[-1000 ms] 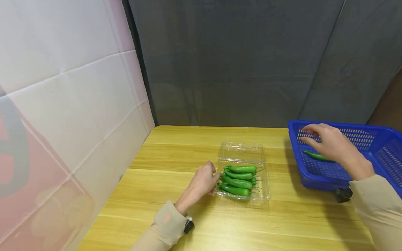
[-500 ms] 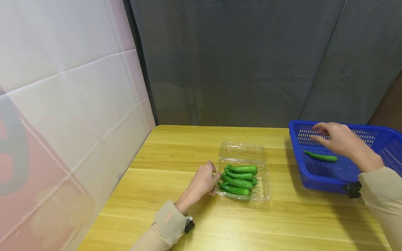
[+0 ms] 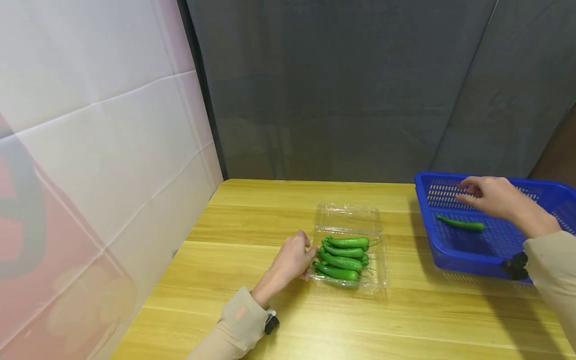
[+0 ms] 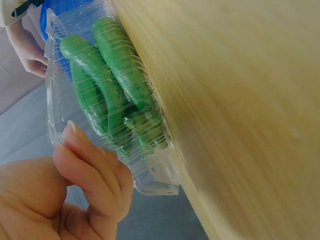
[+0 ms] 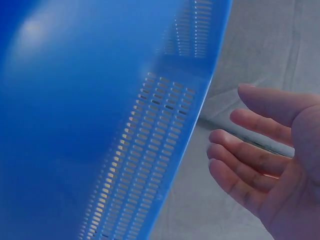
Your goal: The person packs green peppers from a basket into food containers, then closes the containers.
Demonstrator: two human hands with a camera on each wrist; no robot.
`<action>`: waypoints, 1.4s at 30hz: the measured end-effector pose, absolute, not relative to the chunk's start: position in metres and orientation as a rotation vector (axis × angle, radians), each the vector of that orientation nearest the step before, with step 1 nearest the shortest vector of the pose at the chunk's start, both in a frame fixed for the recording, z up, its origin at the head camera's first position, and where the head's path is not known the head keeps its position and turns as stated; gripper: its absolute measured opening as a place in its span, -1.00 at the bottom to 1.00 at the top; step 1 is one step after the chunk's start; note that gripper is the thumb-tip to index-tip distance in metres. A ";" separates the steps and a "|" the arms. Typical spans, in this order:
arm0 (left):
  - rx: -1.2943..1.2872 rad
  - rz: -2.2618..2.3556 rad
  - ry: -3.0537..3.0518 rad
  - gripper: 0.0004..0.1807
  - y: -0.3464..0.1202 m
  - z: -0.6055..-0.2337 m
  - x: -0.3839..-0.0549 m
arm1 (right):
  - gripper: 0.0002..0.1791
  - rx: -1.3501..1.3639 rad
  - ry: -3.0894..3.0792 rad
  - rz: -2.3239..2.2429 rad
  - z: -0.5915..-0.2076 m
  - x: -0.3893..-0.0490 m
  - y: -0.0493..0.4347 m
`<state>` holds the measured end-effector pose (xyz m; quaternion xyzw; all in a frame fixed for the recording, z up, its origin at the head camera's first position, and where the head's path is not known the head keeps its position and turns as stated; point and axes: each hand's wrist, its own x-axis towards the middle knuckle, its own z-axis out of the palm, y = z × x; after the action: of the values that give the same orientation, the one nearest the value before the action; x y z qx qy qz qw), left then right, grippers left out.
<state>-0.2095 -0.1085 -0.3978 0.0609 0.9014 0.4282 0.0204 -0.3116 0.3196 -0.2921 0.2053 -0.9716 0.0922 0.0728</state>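
Note:
A clear plastic clamshell box (image 3: 380, 272) lies on the table with its lid (image 3: 346, 217) folded back. Several green peppers (image 3: 344, 252) lie side by side inside it. My left hand (image 3: 290, 257) grips the box's left edge, and the left wrist view shows its bent fingers (image 4: 90, 165) against the ribbed plastic wall. At the right, my right hand (image 3: 499, 200) hovers over the blue plastic basket (image 3: 454, 260) and holds nothing. Its fingers (image 5: 245, 155) are loosely bent and apart in the right wrist view. One green pepper (image 3: 461, 224) rests on the basket's floor.
The wooden table (image 3: 252, 215) ends at a dark grey curtain (image 3: 315, 100) at the back. A white printed fabric panel (image 3: 112, 125) runs along the left side. The basket's raised rim (image 3: 425, 220) stands right of the box.
My right hand has drawn back to the right over the basket, so the pepper lying there shows in full. The left hand and the box have stayed put.

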 end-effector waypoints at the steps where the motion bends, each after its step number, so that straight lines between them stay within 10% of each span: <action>1: 0.189 1.328 2.795 -0.78 -0.109 -0.398 -0.209 | -0.59 0.613 -2.928 0.275 -0.291 -0.312 0.320; 42: 0.195 1.321 2.801 -0.75 -0.111 -0.397 -0.205 | -0.73 0.648 -3.105 0.241 -0.299 -0.349 0.355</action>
<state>-0.2054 -0.1111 -0.3975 0.0628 0.9025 0.4256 0.0192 -0.3489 0.3554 -0.2991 0.2038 -0.9759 0.0757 -0.0196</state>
